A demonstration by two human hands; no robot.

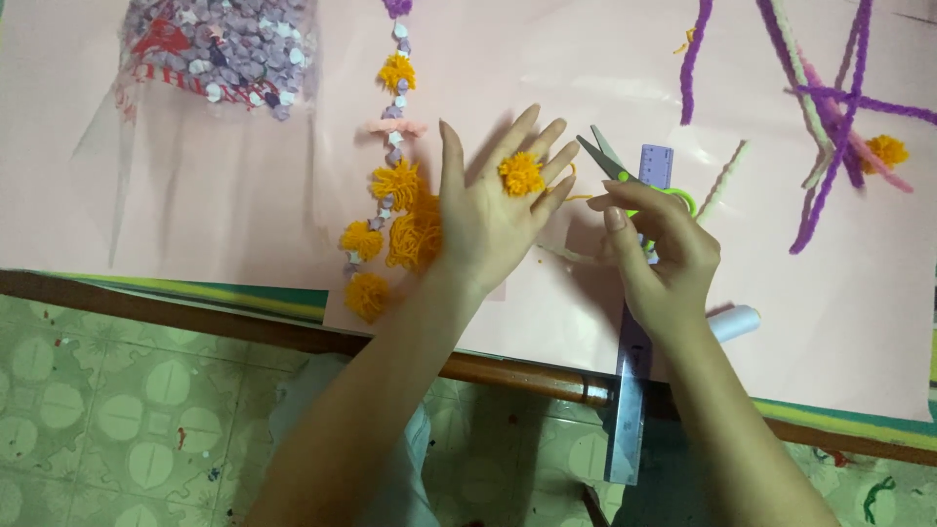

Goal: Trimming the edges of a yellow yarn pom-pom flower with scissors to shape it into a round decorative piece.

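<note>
Pink sheet; ruler part-hidden under right hand, scissors gripped.

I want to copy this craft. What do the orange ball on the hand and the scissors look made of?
Orange pompom on the left hand: likely yarn, fuzzy matte strands. Scissors in the right hand: grey, probably metal blades, with glossy green, plastic-looking handles.

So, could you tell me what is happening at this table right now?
A person is working with yarn over pink paper. The left hand is spread flat, an orange pompom sitting on its fingers. The right hand holds green-handled scissors, blades open beside the pompom. A string of pompoms lies to the left; purple yarn to the right.
</note>
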